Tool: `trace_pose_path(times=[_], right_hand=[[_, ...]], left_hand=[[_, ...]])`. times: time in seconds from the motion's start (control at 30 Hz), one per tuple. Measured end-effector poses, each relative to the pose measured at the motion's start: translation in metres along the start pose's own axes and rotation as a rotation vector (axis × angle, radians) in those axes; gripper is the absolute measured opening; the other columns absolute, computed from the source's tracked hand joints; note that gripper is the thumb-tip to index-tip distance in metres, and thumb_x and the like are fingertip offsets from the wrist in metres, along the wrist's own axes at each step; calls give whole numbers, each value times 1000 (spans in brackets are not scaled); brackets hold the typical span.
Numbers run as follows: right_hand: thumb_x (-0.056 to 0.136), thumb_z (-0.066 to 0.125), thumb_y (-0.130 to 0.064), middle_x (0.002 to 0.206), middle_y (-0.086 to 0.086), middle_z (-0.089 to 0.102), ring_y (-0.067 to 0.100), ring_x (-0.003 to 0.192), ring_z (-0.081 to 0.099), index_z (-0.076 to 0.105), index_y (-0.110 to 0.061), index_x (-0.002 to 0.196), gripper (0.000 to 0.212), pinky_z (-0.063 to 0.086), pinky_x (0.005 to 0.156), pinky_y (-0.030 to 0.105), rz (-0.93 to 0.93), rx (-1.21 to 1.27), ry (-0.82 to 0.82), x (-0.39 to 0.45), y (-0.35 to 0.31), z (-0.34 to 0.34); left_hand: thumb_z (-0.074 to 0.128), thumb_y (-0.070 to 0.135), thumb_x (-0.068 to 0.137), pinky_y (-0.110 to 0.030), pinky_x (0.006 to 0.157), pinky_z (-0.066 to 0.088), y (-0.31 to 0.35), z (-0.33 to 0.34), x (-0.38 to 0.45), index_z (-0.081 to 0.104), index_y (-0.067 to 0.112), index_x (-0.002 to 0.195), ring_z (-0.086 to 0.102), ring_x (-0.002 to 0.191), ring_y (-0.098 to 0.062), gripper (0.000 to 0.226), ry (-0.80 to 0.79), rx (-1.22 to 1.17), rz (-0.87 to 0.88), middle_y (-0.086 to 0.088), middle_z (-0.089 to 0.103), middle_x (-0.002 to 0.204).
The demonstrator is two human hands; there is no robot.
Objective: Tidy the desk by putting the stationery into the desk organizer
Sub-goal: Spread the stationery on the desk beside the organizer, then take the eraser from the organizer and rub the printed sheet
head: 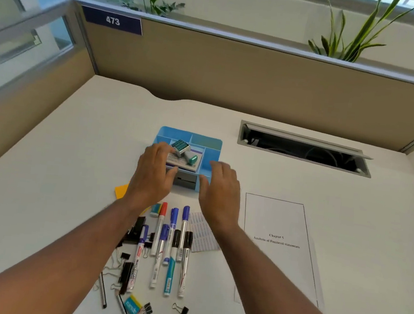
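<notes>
I hold both hands relaxed and empty, left hand [153,174] touching the organizer [197,140], right hand [220,192] beside it, probably to steady it before loading markers [170,240].

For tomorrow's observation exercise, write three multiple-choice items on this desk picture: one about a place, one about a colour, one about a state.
1. Where does the printed sheet lie?
A. right of the markers
B. inside the organizer
C. under the orange note

2. What colour is the desk organizer?
A. red
B. blue
C. black

3. How is the right hand?
A. gripping a marker
B. fingers open, holding nothing
C. holding a binder clip

Key: 1 A, it lies right of the markers. 2 B, its walls are light blue. 3 B, its fingers are spread by the organizer.
</notes>
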State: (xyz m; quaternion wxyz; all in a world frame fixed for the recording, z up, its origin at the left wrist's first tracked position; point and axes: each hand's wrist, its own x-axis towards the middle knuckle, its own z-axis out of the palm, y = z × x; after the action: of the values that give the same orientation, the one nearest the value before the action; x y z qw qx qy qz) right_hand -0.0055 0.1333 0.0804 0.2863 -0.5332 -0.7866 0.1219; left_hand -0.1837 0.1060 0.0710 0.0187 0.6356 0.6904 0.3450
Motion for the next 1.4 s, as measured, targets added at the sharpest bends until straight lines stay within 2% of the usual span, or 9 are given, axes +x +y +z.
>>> trace_pose_path(times=[0.2,0.4,0.53,0.67,0.77,0.87,1.0,1.17,1.4], right_hand=[[93,66,-34,123,4,61,20,110,53,53,-15,129,43,48,87,33,29,-13,-56,38,-26,16],[93,66,-33,121,3,62,19,110,52,53,-15,128,42,47,88,33,63,-7,-83,45,-29,25],[97,58,-41,126,2,59,19,115,50,53,-17,128,40,44,90,34,51,-29,15,34,-27,24],[104,42,-38,139,0,49,17,128,42,47,-20,134,36,39,104,35,140,-59,91,-10,17,19],[104,43,-34,140,3,51,22,130,44,49,-18,136,37,37,107,39,300,-114,113,-50,63,13],[101,50,-29,136,7,54,27,126,49,52,-13,134,36,44,102,43,298,-141,74,-70,82,8],[99,56,-33,141,6,51,22,130,46,49,-15,137,43,42,106,38,159,-93,73,-50,56,2],[95,62,-34,139,4,50,20,126,44,47,-17,136,47,42,98,32,-27,21,70,2,0,5],[92,66,-35,128,5,59,24,117,51,51,-15,131,47,43,93,36,2,-23,-62,42,-29,27]], left_hand=[[67,19,92,-34,102,47,-13,-10,32,17,27,153,31,140,-15,79,-206,-163,-148,-2,29,155],[62,24,95,-34,104,43,-22,-17,48,-4,32,156,29,144,-18,90,-431,-137,-164,-1,23,160],[64,27,94,-37,108,38,-27,-16,50,-3,29,157,27,145,-20,92,-448,-90,-162,-1,23,161],[65,30,93,-45,110,40,-33,-14,51,-2,32,156,29,144,-22,91,-466,-62,-149,-1,24,160],[65,30,93,-48,111,39,-36,-13,55,-2,31,156,30,143,-24,92,-492,-20,-114,0,26,160],[65,30,94,-48,106,43,-38,-11,59,0,35,156,35,140,-28,90,-535,15,-114,-4,28,159],[68,25,92,-49,103,46,-38,-13,65,3,38,155,36,140,-30,92,-574,77,-107,-8,31,158],[71,24,89,-41,95,51,-32,-21,71,4,37,156,43,134,-27,95,-623,119,-64,-8,37,155],[75,23,86,-40,100,47,-24,-31,81,4,31,157,46,134,-26,101,-667,124,-59,-4,42,153]])
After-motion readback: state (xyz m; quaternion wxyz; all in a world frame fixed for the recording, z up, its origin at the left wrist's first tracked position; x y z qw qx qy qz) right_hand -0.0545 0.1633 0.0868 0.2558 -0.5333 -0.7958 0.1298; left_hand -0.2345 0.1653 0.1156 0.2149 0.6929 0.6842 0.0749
